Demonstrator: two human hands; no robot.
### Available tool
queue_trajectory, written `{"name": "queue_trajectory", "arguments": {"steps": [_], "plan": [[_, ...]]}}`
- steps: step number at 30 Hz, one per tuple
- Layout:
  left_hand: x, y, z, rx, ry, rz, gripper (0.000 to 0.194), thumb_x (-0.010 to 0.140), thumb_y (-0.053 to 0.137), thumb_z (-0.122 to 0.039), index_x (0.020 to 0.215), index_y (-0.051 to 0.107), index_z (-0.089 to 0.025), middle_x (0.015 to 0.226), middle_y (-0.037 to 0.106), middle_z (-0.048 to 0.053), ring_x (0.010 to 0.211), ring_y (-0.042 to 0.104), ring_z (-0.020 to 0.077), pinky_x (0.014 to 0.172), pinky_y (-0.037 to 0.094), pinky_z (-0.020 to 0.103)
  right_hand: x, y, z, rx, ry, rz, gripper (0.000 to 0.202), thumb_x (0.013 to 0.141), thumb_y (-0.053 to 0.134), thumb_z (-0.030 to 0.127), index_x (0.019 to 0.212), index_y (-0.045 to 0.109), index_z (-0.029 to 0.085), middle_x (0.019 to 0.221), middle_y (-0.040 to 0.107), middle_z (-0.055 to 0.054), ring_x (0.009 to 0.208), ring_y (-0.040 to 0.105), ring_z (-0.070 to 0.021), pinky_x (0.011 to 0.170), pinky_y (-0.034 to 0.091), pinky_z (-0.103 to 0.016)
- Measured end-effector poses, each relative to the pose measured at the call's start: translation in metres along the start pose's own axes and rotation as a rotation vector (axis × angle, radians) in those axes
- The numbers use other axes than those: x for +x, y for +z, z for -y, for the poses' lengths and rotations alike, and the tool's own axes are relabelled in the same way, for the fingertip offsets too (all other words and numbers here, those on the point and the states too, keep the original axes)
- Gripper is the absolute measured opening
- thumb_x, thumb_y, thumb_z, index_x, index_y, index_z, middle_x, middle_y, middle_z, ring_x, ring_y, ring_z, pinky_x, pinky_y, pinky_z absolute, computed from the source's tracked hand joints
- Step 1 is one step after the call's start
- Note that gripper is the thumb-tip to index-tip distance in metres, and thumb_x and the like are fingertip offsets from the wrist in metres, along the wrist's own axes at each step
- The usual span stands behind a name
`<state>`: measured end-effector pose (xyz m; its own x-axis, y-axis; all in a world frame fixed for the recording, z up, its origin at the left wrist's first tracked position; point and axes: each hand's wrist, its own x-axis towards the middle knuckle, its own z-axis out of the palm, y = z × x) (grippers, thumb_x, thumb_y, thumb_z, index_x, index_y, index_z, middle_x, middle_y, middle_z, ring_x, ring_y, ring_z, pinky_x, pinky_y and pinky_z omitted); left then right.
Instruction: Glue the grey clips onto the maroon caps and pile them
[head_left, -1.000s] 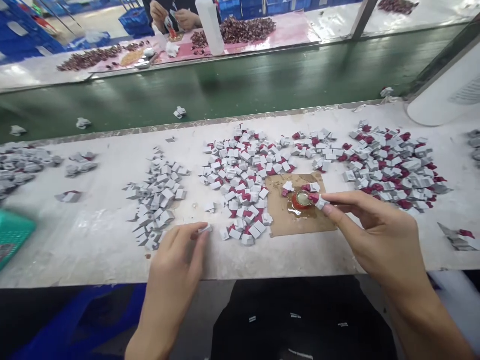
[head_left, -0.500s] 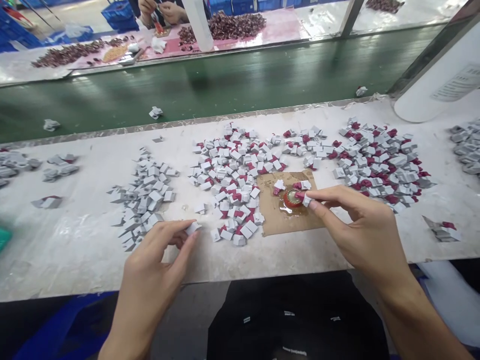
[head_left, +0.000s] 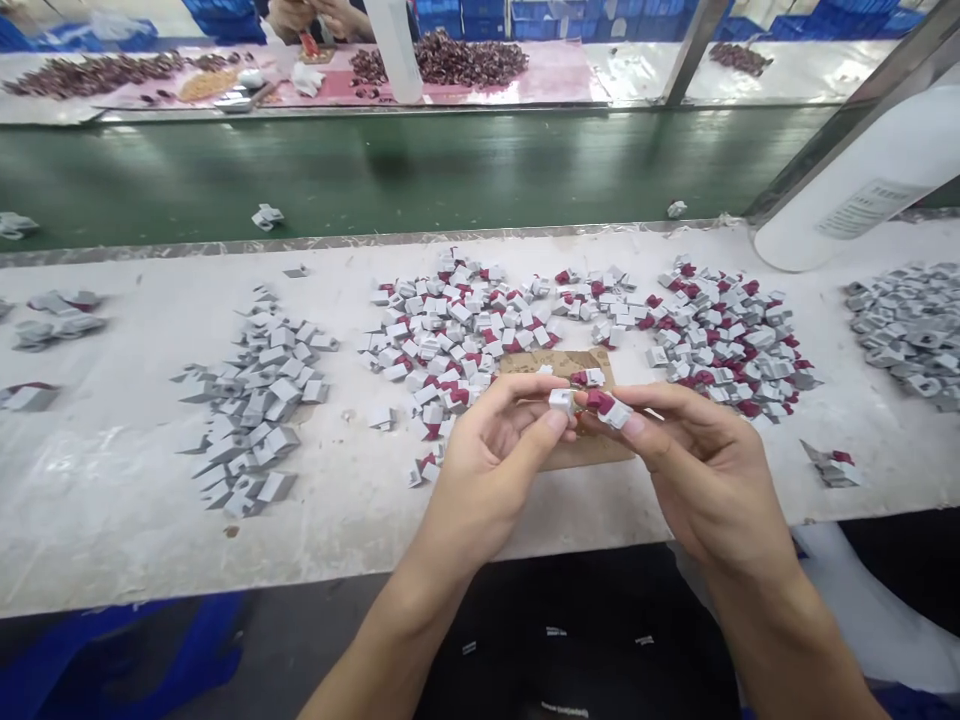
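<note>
Gripping boxy pale-grey plastic block [head_left: 560,401] in left fingers [head_left: 525,384], facing knobbly maroon-and-grey plastic piece [head_left: 610,409] pinched in right fingers [head_left: 667,395]; apparently pairing both, next calling for alignment.

on the table [head_left: 127,490], the cardboard [head_left: 592,453] lies between the middle pile [head_left: 454,325] and the right pile [head_left: 731,340] of parts, the left pile [head_left: 266,385] is further left, the bottle [head_left: 840,205] stands behind, to the right, and behind the table is the belt [head_left: 465,175].
</note>
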<state>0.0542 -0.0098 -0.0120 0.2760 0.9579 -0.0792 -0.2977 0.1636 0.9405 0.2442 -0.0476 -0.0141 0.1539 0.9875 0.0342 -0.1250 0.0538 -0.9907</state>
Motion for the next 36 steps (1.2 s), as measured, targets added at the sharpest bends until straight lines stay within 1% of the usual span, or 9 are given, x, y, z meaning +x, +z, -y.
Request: {"name": "queue_trajectory", "arguments": {"steps": [6,12,17,20,24,28,30,32,36], "plan": [[-0.001,-0.001,0.002,0.026,-0.028,0.010,0.009,0.108,0.087,-0.031,0.115,0.086,-0.025,0.109,0.087,0.006,0.107,0.086,0.0237,0.100,0.073,0.036,-0.001,0.001,-0.003,0.041,0.004,0.043,0.013,0.109,0.089,0.035,0.119,0.095,0.038,0.123,0.094,-0.002,0.111,0.092,-0.0284,0.100,0.079,-0.045],[-0.003,-0.003,-0.002,0.157,-0.003,0.050,0.011,0.110,0.083,-0.033,0.119,0.086,-0.026,0.125,0.087,0.009,0.115,0.086,0.0262,0.101,0.074,0.036,0.000,0.003,0.008,-0.150,-0.065,0.046,0.016,0.107,0.088,0.025,0.114,0.097,0.036,0.109,0.092,-0.003,0.103,0.090,-0.0226,0.091,0.076,-0.030],[-0.002,0.000,-0.020,0.314,0.101,0.083,0.010,0.111,0.080,-0.033,0.118,0.086,-0.031,0.127,0.084,0.007,0.115,0.084,0.0278,0.100,0.074,0.039,0.005,0.004,0.023,-0.144,-0.129,0.084,0.017,0.107,0.086,0.023,0.114,0.096,0.034,0.107,0.089,-0.004,0.101,0.088,-0.0213,0.086,0.074,-0.028],[0.016,-0.003,-0.038,0.423,0.131,0.141,0.010,0.110,0.078,-0.033,0.117,0.086,-0.033,0.120,0.085,0.006,0.108,0.084,0.0277,0.094,0.073,0.040,0.020,0.001,0.032,-0.115,-0.123,0.132,0.013,0.106,0.087,0.026,0.114,0.096,0.033,0.109,0.091,-0.004,0.103,0.089,-0.0232,0.088,0.076,-0.032],[0.085,-0.017,-0.065,0.712,0.145,0.167,0.009,0.099,0.083,-0.031,0.107,0.087,-0.028,0.103,0.086,0.009,0.091,0.080,0.0311,0.077,0.067,0.043,0.083,-0.013,0.047,-0.442,-0.133,0.151,0.018,0.106,0.087,0.036,0.122,0.095,0.032,0.116,0.093,-0.006,0.104,0.089,-0.0285,0.092,0.078,-0.045],[0.186,-0.035,-0.083,1.102,0.125,-0.219,0.011,0.096,0.083,-0.022,0.106,0.085,-0.022,0.118,0.086,0.013,0.102,0.078,0.0328,0.095,0.063,0.049,0.193,-0.030,0.051,-1.039,-0.047,-0.189,0.027,0.111,0.074,0.017,0.135,0.089,0.019,0.139,0.087,-0.015,0.125,0.083,-0.0323,0.117,0.066,-0.052],[0.232,-0.042,-0.085,1.235,0.089,-0.339,0.016,0.104,0.072,-0.020,0.115,0.083,-0.017,0.129,0.084,0.013,0.127,0.076,0.0373,0.115,0.056,0.054,0.247,-0.035,0.042,-1.119,0.015,-0.248,0.027,0.111,0.074,0.013,0.136,0.085,0.012,0.144,0.083,-0.021,0.138,0.077,-0.0354,0.126,0.059,-0.056],[0.269,-0.047,-0.082,1.289,0.046,-0.388,0.017,0.107,0.068,-0.016,0.117,0.081,-0.014,0.134,0.083,0.015,0.143,0.070,0.0406,0.127,0.049,0.059,0.287,-0.036,0.029,-1.145,0.058,-0.260,0.032,0.112,0.080,0.025,0.143,0.080,0.015,0.150,0.078,-0.019,0.140,0.075,-0.0353,0.123,0.061,-0.059],[0.312,-0.052,-0.072,1.286,-0.106,-0.405,0.025,0.109,0.084,-0.032,0.128,0.080,-0.017,0.139,0.081,0.014,0.131,0.077,0.0324,0.116,0.063,0.057,0.329,-0.030,0.005,-1.129,0.092,-0.241,0.047,0.113,0.082,0.046,0.153,0.073,0.022,0.157,0.073,-0.013,0.133,0.077,-0.0315,0.110,0.069,-0.056]]}}
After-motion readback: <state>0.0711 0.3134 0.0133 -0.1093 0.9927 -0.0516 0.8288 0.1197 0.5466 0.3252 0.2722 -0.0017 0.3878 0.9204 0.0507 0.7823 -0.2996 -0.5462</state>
